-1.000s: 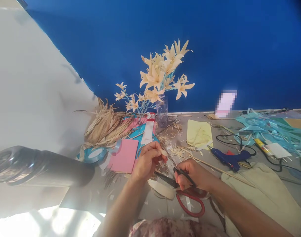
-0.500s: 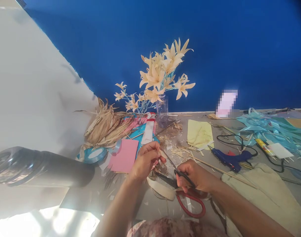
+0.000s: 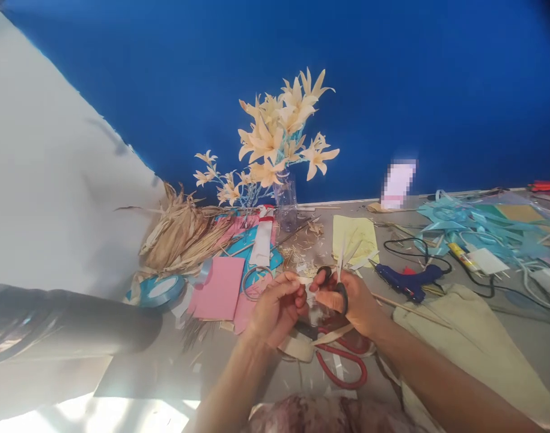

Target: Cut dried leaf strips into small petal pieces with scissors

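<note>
Left hand (image 3: 281,307)'s got its fingertips pinched on a small cream strip (image 3: 306,280), right hand (image 3: 358,304)'s clamped round black-handled metal scissors (image 3: 341,276), all on the near side of the clear vase (image 3: 286,207).

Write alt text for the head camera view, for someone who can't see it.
A person's left hand pinches a small pale strip while the right hand holds black-handled scissors over a cluttered table. Nearby lie red-handled scissors, pink paper and a blue glue gun; pale flowers rise behind, against a blue wall.
</note>
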The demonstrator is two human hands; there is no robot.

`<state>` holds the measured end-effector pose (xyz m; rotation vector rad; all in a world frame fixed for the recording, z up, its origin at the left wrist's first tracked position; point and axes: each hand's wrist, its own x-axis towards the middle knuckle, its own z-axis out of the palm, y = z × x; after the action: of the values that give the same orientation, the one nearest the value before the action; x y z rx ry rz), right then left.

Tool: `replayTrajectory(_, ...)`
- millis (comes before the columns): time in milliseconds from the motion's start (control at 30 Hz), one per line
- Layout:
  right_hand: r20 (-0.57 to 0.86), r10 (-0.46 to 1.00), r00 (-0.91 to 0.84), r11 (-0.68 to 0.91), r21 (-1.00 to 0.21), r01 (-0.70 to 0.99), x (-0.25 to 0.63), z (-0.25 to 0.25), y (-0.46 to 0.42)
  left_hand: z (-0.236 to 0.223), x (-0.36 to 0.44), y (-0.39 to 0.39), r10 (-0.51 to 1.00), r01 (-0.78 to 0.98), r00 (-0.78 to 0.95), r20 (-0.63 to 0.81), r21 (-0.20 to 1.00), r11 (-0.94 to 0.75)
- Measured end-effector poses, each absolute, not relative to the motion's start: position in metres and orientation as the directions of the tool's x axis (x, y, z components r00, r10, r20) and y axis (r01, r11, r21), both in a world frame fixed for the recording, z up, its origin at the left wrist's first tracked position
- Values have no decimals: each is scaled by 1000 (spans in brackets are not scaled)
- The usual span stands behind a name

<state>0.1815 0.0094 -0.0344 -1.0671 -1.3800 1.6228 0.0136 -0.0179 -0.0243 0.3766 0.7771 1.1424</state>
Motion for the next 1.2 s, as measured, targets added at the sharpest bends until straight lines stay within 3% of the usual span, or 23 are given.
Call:
replayTrajectory(100,-111,955,-276,-136,-988,-73,184,-34,10,-33,31,-25,906,-677,201,-374,615,404)
replayTrajectory(200,-154,940,-304,-197,-973,-117,187,-33,9,-34,36,-29,907,-602,200,-371,683,413)
replayTrajectory(367,-181,900,-397,-228,-971,-74,189,-32,7,-23,22,-27,960,-242,118,-254,930,276)
replayTrajectory(467,-143,928,-345,-175,-983,-63,189,-31,9,-19,18,-26,969,-105,104,-225,966,236)
replayTrajectory(600,-58,890,-452,-79,-996,-27,187,-32,7,-20,24,-25,980,-292,-48,-192,941,171)
replayTrajectory(733,-37,811,-583,-88,-994,-58,178,-39,-2,-23,34,-22,977,-466,-115,-181,878,108)
replayTrajectory(900,-56,790,-610,-141,-986,-93,169,-46,-8,-29,37,-17,956,-352,-276,-96,936,-8)
replayTrajectory(1200,-75,794,-603,-158,-984,-85,168,-49,-5,-32,41,-15,959,-390,-270,-85,920,-28)
